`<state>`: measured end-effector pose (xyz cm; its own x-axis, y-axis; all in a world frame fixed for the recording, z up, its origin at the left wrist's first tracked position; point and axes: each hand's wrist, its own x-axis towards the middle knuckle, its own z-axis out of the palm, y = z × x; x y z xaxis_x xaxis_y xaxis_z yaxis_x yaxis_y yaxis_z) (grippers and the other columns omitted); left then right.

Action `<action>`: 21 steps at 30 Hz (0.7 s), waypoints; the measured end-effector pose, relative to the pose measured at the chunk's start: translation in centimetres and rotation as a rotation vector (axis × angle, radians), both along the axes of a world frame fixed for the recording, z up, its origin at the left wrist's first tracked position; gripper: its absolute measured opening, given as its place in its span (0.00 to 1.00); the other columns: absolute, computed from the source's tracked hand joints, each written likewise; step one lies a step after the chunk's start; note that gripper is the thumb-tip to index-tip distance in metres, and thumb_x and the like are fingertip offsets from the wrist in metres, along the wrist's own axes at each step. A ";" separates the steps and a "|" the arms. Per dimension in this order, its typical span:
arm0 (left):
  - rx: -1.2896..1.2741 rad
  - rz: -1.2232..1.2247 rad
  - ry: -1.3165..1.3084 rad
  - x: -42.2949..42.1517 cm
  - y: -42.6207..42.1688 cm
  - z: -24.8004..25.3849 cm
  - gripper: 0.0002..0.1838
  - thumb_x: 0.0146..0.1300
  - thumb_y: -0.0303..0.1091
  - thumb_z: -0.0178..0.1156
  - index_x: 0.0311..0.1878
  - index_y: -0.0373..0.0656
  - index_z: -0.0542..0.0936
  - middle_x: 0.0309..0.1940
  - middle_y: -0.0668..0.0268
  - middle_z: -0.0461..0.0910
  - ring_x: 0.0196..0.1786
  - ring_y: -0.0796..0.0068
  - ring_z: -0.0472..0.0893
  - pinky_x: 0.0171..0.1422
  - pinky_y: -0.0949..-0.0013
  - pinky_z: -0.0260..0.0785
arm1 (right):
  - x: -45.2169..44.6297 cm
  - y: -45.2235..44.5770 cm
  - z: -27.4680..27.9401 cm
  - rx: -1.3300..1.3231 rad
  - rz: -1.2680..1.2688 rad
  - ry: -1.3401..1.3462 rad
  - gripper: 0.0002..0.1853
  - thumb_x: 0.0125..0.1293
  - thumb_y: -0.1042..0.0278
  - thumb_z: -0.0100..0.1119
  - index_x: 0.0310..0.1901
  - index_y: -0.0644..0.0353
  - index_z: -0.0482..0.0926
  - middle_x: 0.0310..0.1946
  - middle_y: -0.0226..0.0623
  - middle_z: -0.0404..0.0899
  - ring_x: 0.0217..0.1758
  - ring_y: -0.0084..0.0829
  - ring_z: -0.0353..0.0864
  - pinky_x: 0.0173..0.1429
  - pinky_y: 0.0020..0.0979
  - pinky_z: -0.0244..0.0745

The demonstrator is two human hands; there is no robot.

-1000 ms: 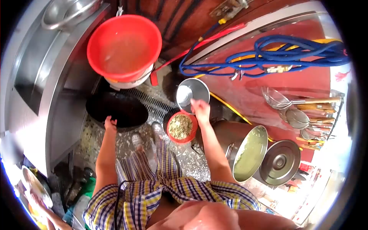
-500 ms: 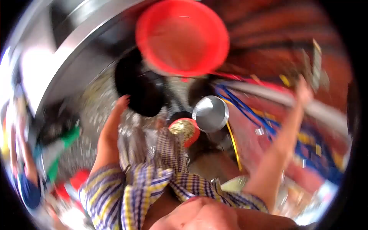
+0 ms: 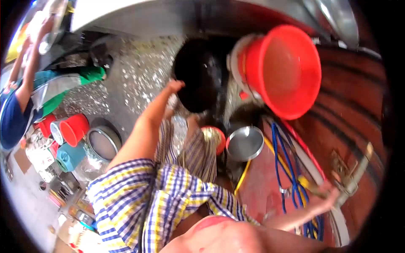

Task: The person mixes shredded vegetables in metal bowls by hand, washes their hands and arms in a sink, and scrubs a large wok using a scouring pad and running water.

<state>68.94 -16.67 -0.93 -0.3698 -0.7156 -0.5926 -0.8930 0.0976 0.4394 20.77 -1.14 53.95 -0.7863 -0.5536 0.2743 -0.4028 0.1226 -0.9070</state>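
Note:
My left hand point(image 3: 176, 85) is closed on the near-left rim of a large black tub point(image 3: 198, 76), which tilts with its dark inside facing me. My right hand point(image 3: 330, 195) reaches to a metal tap point(image 3: 350, 185) by the red-brown wall, its fingers closed around the tap's near part; some blur hides the exact grip. A yellow piece point(image 3: 306, 182) sits beside that hand. Past the black tub, a red basin point(image 3: 291, 71) holding cloudy water rests on a pale bucket point(image 3: 240, 59).
A metal pot point(image 3: 244, 143) and a small red bowl point(image 3: 217, 139) stand near my feet. Blue hoses point(image 3: 287, 168) hang at the right. Another person point(image 3: 25, 97) works at the far left, near red buckets point(image 3: 75, 128) and a teal jug point(image 3: 69, 157).
My view has swung, so the red basin and black tub appear further right. My left hand stays on the tub's rim. My right hand remains at the tap, lower in view.

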 end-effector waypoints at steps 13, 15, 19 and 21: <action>0.013 1.545 0.646 37.1 15.9 -4.3 0.08 0.59 0.32 0.51 0.40 0.41 0.74 0.27 0.69 0.77 0.24 0.80 0.71 0.24 0.76 0.59 | 53.4 -3.7 -43.6 1.047 0.960 0.064 0.26 0.53 0.45 0.56 0.41 0.64 0.74 0.29 0.45 0.79 0.35 0.47 0.77 0.40 0.41 0.70; 0.065 1.452 0.430 36.2 15.2 -4.6 0.09 0.59 0.32 0.51 0.40 0.39 0.74 0.28 0.67 0.78 0.23 0.80 0.71 0.23 0.75 0.60 | 50.6 -3.2 -47.5 1.064 0.939 0.116 0.26 0.54 0.44 0.55 0.40 0.63 0.75 0.30 0.49 0.78 0.37 0.50 0.76 0.40 0.43 0.69; 0.033 1.501 0.554 35.3 15.1 -6.1 0.06 0.58 0.31 0.52 0.35 0.40 0.74 0.24 0.69 0.76 0.20 0.81 0.69 0.22 0.75 0.59 | 47.1 -3.3 -50.1 1.137 0.972 0.116 0.24 0.53 0.46 0.55 0.36 0.63 0.77 0.30 0.49 0.78 0.38 0.47 0.76 0.41 0.41 0.69; 0.065 1.448 0.534 35.8 15.4 -6.3 0.05 0.58 0.31 0.52 0.33 0.41 0.74 0.23 0.70 0.75 0.20 0.82 0.68 0.21 0.75 0.59 | 47.5 -3.4 -50.3 1.159 0.980 0.185 0.23 0.53 0.47 0.56 0.36 0.63 0.77 0.30 0.50 0.77 0.38 0.47 0.76 0.40 0.40 0.69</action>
